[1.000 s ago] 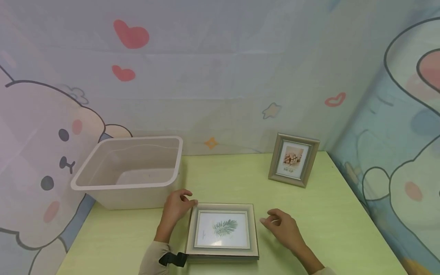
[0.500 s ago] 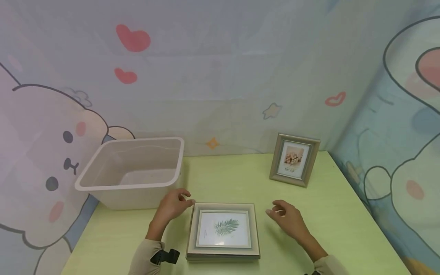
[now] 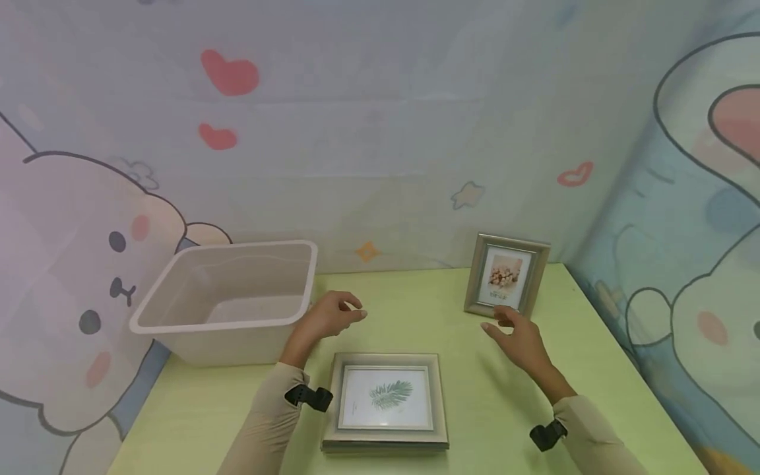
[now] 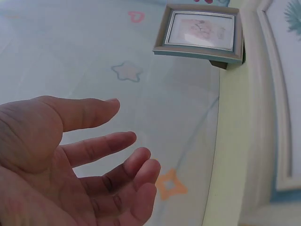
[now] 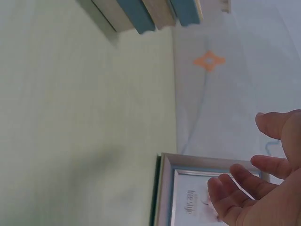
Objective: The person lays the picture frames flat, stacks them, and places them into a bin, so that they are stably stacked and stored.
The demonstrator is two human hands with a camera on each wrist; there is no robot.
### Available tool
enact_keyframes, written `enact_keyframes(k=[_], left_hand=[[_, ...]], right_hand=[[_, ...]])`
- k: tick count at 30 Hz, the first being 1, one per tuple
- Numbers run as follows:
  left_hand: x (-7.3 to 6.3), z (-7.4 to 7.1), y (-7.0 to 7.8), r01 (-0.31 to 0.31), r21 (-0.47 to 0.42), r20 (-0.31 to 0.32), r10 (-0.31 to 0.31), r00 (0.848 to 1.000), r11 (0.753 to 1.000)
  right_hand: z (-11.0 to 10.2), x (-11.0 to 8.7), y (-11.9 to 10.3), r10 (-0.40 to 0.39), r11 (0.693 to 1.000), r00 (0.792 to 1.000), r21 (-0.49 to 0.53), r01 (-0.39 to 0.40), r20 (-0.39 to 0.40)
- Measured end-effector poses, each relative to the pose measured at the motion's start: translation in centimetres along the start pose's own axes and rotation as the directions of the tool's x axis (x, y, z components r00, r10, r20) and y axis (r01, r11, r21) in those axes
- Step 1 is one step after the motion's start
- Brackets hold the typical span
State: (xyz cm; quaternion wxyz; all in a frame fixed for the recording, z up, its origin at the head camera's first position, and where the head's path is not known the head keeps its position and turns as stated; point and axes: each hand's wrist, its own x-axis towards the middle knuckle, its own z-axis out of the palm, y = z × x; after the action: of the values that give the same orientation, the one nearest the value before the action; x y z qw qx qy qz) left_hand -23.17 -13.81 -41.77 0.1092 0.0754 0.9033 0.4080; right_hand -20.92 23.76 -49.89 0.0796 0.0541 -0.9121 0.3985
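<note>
A picture frame with a green leaf print (image 3: 388,397) lies flat near the table's front. Layered edges (image 5: 153,14) in the right wrist view show it tops a stack of frames. My left hand (image 3: 328,318) hovers past the stack's back left corner, fingers loosely bent around nothing. Farther back on the right, a second picture frame (image 3: 506,277) with a pinkish floral print stands leaning back, a support showing behind it in the left wrist view. In front of it my right hand (image 3: 522,342) holds nothing, its fingertips overlapping the frame's lower edge.
A deep beige plastic bin (image 3: 222,324) stands at the back left, close by my left forearm. Behind the pale green table (image 3: 398,310) hangs a cartoon-printed cloth (image 3: 380,132). Both wrists carry black straps with small devices.
Both hands have moved away from the stack toward the back of the table. My left hand left the stack's corner; my right approached the standing frame. The frames stayed put.
</note>
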Motion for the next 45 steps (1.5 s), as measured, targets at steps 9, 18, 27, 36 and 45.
enact_keyframes(k=[9,18,27,36,45], left_hand=[[3.2,1.2,2.1,0.014,-0.163,0.062,-0.004,0.998,0.987],[7.0,3.2,2.7,-0.033,-0.226,0.095,0.056,0.994,0.973],[9.5,6.2,3.1,-0.077,-0.325,0.129,0.125,0.984,0.942],[11.5,9.7,4.7,-0.089,-0.337,0.117,0.136,0.984,0.937],[12.6,11.1,6.3,-0.107,-0.305,0.088,0.14,0.986,0.946]], right_hand=[[-2.7,2.7,-0.5,0.005,1.0,0.998,-0.027,-0.007,-0.07],[-5.0,5.1,0.6,-0.038,0.991,0.985,-0.132,0.015,-0.17],[-6.5,6.7,1.0,-0.048,0.981,0.972,-0.195,0.002,-0.23],[-8.2,8.8,1.0,-0.142,0.963,0.963,-0.257,0.081,-0.23],[-9.1,10.5,0.2,-0.06,0.941,0.998,-0.334,0.049,-0.023]])
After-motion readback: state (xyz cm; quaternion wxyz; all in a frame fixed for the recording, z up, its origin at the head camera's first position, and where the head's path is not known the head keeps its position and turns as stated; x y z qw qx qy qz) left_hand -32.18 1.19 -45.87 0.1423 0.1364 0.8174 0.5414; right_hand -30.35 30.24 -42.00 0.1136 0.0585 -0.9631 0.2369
